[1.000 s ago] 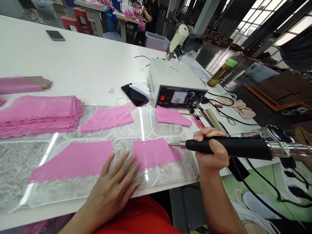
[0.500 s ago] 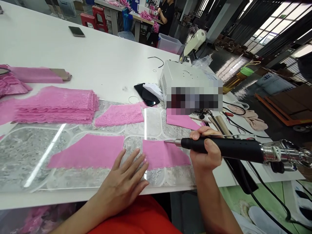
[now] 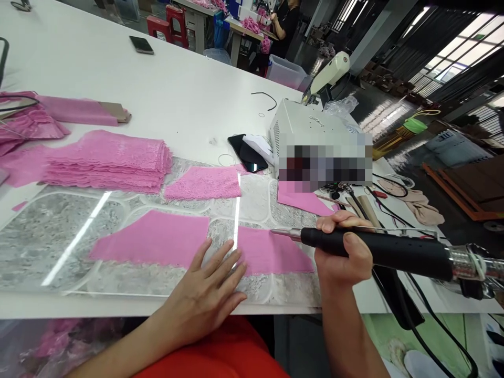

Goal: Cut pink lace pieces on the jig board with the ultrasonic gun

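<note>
My right hand [image 3: 344,249] is wrapped around a black corded hand tool [image 3: 378,252] with a slim metal tip. The tip points left and lies over the upper edge of a pink fabric piece [image 3: 271,252]; whether it touches cannot be made out. My left hand [image 3: 214,283] rests flat with fingers spread, its fingertips at the left edge of that piece. Left of it, a second pink fabric piece [image 3: 157,239] reaches close to my index finger. Both pieces lie on a clear sheet over a grey stone-patterned surface [image 3: 129,281].
Behind the pieces are a stack of pink lace [image 3: 106,163], a single lace piece [image 3: 205,184] and another pink piece [image 3: 299,197]. A pale box-shaped machine [image 3: 315,121] stands at the back right, beside a black phone [image 3: 246,155]. Black cables [image 3: 425,299] hang at the right. A person [image 3: 285,31] sits far behind.
The camera view has shifted, so the table things appear farther right. Both hands, the tool and the fabric pieces keep almost the same places relative to each other.
</note>
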### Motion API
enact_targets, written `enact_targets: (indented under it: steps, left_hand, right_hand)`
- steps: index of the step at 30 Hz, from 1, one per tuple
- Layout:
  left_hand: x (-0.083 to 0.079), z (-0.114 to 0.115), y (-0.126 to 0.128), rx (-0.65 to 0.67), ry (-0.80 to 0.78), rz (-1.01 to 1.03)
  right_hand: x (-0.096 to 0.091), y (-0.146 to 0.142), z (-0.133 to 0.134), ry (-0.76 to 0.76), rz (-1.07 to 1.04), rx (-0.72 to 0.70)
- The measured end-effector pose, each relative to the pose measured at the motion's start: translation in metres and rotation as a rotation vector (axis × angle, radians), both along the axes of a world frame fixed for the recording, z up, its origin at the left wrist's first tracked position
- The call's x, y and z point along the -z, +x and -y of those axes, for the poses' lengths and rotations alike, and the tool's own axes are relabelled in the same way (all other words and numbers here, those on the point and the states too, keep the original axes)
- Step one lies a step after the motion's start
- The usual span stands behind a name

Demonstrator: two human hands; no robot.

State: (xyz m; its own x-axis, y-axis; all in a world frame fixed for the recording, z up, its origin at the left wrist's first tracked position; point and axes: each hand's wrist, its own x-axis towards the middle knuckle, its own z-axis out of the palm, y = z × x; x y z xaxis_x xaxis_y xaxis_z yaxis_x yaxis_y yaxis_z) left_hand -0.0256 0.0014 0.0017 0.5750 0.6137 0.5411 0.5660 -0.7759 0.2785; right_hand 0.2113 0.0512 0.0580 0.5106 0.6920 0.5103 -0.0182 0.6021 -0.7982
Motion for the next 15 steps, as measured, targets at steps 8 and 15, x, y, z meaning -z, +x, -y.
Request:
enact_targets:
  steps: [8, 15]
  left_hand:
    - [0.002, 0.0, 0.0, -0.01, 0.027, -0.002]
    - [0.002, 0.002, -0.001, -0.014, 0.034, -0.017]
  right_hand:
    - [0.002, -0.017, -0.003, 0.0, 0.017, -0.077]
    - [0.004, -0.017, -0.003, -0.016, 0.049, -0.08]
